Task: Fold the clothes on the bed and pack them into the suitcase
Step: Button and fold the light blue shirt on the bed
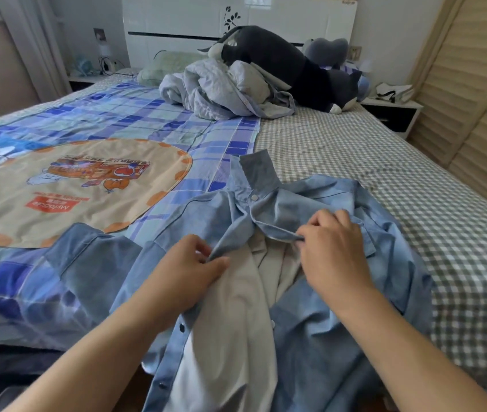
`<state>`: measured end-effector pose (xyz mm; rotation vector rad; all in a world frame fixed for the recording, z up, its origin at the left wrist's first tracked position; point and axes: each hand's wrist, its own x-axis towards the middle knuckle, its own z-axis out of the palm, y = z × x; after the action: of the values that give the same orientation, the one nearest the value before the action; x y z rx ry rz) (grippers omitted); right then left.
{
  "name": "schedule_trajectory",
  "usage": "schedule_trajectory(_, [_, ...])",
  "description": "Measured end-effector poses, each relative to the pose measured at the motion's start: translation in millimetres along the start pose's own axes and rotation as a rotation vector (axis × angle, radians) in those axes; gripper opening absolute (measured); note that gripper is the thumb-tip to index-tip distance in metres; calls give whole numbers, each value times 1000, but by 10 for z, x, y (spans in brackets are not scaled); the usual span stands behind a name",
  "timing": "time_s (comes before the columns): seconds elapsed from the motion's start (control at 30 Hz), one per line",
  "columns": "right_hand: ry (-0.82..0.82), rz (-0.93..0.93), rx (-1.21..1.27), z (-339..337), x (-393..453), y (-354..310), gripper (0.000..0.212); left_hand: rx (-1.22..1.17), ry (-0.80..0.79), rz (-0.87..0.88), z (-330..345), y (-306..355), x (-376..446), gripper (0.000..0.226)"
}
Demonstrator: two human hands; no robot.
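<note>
A blue denim shirt [319,331] with snap buttons lies open on the near edge of the bed, collar pointing away from me, pale lining showing down the middle. My left hand [190,267] pinches the left front edge just below the collar. My right hand [330,245] pinches the right front edge near the collar. A second pile of crumpled pale grey-blue clothes [221,90] sits farther up the bed. No suitcase is in view.
The bed carries a blue plaid sheet with a beige cartoon patch [66,188] on the left and a grey gingham sheet [414,162] on the right. A dark plush toy [289,63] lies by the headboard. A nightstand [391,108] and slatted doors stand at right.
</note>
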<state>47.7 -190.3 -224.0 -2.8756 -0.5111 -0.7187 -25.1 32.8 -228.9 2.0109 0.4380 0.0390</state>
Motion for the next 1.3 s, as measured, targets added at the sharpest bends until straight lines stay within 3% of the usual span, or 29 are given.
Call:
schedule_trajectory(0.07, [1,25,65,-167,-44,61,6,-63,-173,-109,-114,-65,-26,37])
schedule_trajectory(0.17, [-67,133,298,-379,-60,4,12,-356,-307,-165,-161,-86,-132,26])
schedule_trajectory(0.33, [-146,332,1009,-437,-71,-462,15,-417,-66,37,103,36,-352,8])
schedule_trajectory(0.43, [-272,333,1204,-340,-135,-651,38,-404,-26,150,275,80,-438,31])
schedule_trajectory(0.5, [-262,326,1117,-292,-168,-690,41,-358,29,206,296,104,-456,38])
schedule_trajectory(0.63, [48,145,748,-293,-238,-748,35,-179,107,326,279,115,-456,37])
schedule_trajectory(0.77, [221,-52,513,-216,-289,-760,36,-140,146,325,283,121,-448,38])
schedule_trajectory(0.93, [274,-99,381,-204,-323,-777,25,-130,167,285,286,101,-424,26])
schedule_trajectory(1.13, [318,-176,299,-186,-360,-827,25,-94,188,275,276,121,-419,41])
schedule_trajectory(1.3, [296,-226,286,-168,-417,-856,22,-150,175,252,292,81,-378,39])
